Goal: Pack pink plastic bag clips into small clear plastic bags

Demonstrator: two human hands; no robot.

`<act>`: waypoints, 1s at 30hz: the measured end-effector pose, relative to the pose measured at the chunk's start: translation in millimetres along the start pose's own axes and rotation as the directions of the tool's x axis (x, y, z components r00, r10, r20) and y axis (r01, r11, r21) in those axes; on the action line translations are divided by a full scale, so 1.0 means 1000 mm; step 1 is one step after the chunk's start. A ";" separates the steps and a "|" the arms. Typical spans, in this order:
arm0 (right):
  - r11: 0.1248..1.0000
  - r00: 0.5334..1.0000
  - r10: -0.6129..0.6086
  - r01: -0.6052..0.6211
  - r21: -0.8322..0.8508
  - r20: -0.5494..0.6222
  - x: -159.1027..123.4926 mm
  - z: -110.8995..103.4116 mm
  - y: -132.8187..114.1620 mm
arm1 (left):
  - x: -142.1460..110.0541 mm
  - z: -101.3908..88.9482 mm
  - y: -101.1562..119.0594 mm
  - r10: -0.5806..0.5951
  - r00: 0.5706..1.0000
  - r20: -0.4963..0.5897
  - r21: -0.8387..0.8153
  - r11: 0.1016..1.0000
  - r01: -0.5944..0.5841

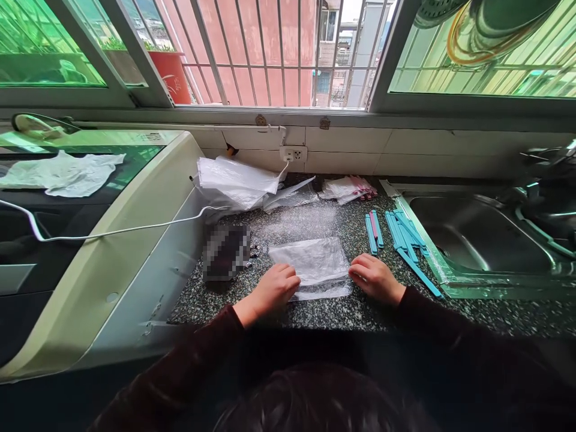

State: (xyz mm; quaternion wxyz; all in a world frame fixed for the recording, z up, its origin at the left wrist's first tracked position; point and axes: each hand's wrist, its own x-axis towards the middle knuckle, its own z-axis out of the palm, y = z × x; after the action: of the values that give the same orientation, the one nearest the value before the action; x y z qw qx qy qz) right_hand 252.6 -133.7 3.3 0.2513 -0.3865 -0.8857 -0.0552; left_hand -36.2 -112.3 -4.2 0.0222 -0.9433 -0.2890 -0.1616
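Observation:
A clear plastic bag [315, 258] lies flat on the speckled countertop in front of me, with a more see-through strip along its near edge. My left hand [275, 285] is closed at the bag's left edge, thumb and fingers pressed together on it. At the opposite edge, my right hand [372, 275] has its fingers curled in a pinch on the bag's side. Just beyond my right hand lie blue strips with one pink strip [373, 225], and a looser pile of blue strips [405, 234] is further right.
A stack of clear bags [238, 180] lies at the back left, and small bags with pink parts [348, 189] at the back. A blurred-out dark object [225, 252] is left of my hands. The sink [486, 234] is right; a washing machine [148, 240] with a white cable [135, 230] is left.

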 end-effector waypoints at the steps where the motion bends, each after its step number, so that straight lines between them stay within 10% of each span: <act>1: 1.000 1.000 -0.009 0.009 -0.001 0.001 -0.002 0.001 -0.002 | -0.002 0.001 0.001 -0.003 1.000 0.007 0.005 1.000 0.003; 22: 0.989 0.994 -0.051 0.037 0.146 0.095 -0.011 0.012 -0.046 | -0.026 0.012 0.010 -0.093 0.993 -0.075 0.041 0.995 0.096; 30: 0.993 0.986 -0.074 0.059 0.101 0.150 -0.012 0.012 -0.046 | 0.020 -0.036 0.013 -0.231 0.973 0.005 -0.426 0.880 0.211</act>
State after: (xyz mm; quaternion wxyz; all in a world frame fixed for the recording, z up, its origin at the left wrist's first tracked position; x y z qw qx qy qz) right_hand 222.6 -170.1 -8.6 0.1987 -0.3474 -0.9164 0.0094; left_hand -23.5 -117.4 36.8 -0.1949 -0.8826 -0.3519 -0.2434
